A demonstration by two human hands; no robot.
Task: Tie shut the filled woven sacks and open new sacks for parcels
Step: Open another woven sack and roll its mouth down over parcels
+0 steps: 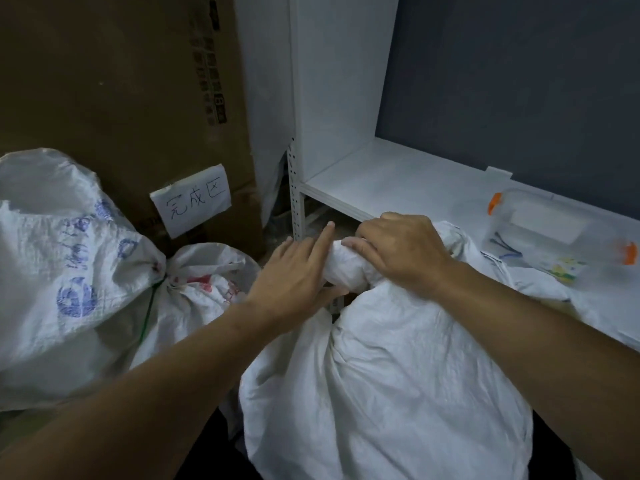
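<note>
Right hand (398, 254): fingers curled over and clamped round the twisted neck (349, 263) of the filled white woven sack (381, 375). The knuckles are up and the fingertips sit on the neck's far side. Left hand (294, 271): fingers straight, not wrapped, laid against the neck's free end just left of the right fingers. The index finger is stretched out above the rest and the thumb sits under the neck. The sack body bulges directly below both sets of fingers, between the forearms, with its neck bent over sideways toward the left hand. No tie is visible on this neck. Left of the left fingers is a smaller sack with red print (207, 282). Further left is a big sack with blue print (69, 254). The two are bunched together at a knot with a green tie (149, 313) hanging from it. Beyond the left fingers stands a large cardboard box (121, 98) with a handwritten paper label (192, 199) taped to it. Just past the fingertips is a perforated white shelf upright (294, 202). The white shelf board (381, 174) runs off to the right behind the right hand. On the shelf, right of the right fingers, lies loose white woven sacking (540, 289). Beyond it is a clear plastic box with orange latches (554, 237); its contents are too blurred to read.
</note>
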